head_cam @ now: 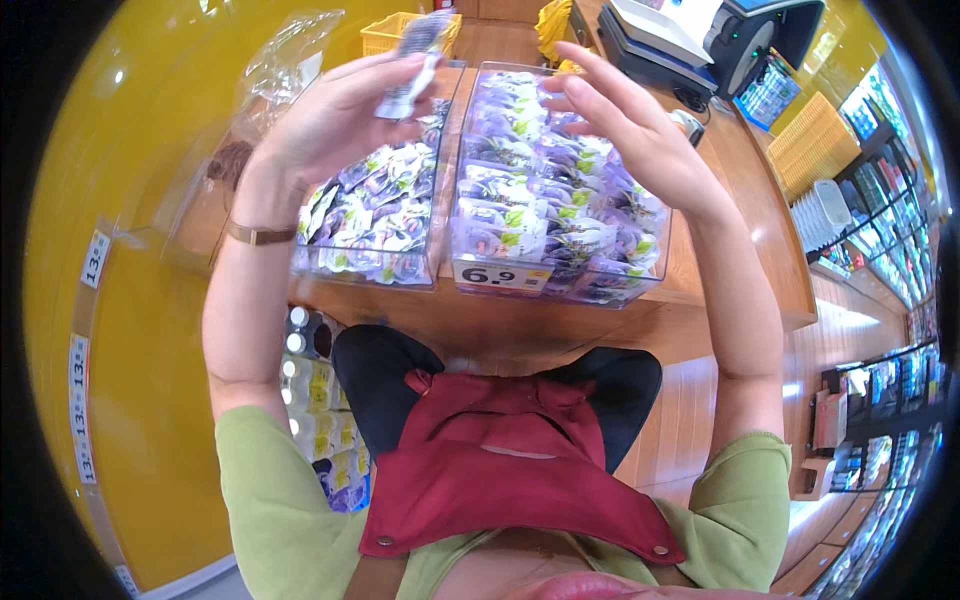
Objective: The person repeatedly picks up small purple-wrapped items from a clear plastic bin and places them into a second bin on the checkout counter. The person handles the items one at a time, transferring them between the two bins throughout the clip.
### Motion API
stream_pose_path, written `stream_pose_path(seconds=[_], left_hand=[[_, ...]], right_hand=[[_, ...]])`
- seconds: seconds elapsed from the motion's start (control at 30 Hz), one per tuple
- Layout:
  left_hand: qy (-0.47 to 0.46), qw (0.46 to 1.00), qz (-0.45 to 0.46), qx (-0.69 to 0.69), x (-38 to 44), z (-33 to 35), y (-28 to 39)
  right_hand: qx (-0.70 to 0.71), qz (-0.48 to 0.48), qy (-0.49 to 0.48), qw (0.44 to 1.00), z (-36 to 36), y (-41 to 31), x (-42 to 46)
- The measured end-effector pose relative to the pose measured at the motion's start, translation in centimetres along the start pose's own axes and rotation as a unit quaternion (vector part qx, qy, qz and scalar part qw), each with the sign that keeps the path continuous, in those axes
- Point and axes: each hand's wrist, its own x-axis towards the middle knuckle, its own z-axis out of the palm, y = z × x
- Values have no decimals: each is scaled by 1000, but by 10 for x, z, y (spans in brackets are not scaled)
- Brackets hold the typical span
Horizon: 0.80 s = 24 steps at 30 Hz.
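Raised above the left clear bin, my left hand (337,112) grips a small plastic snack packet (414,71), which is blurred. My right hand (622,124) hovers over the right clear bin (555,298) with its fingers apart and nothing in them. Rows of purple-and-white packets (517,195) with green leaf prints fill that bin, and a price card (495,276) is fixed to its front. Similar packets (375,214) lie loosely heaped in the left clear bin (360,271). Part of that heap is hidden by my left hand and wrist.
Both bins stand on a wooden counter (739,202). Crumpled clear plastic (289,67) lies at the back left, near a yellow basket (375,36). A scale (660,45) and a handheld scanner (688,126) are at the back right. Bottles (311,375) stand below the counter, left.
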Motion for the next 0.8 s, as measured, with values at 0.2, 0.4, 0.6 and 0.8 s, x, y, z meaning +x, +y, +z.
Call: stream_pose_path(seconds=[0.2,0.4,0.6,0.8], left_hand=[[-252,935,-15,-251,48,66,-15],[74,985,37,151,61,79,-21],[75,662,141,732,45,59,-68],[41,659,101,744,37,63,-70]], right_hand=[[402,30,-73,912,4,-22,17],[277,3,114,954,-20,2,24],[-205,9,63,977,-39,48,28],[-305,40,-77,948,-16,52,14]])
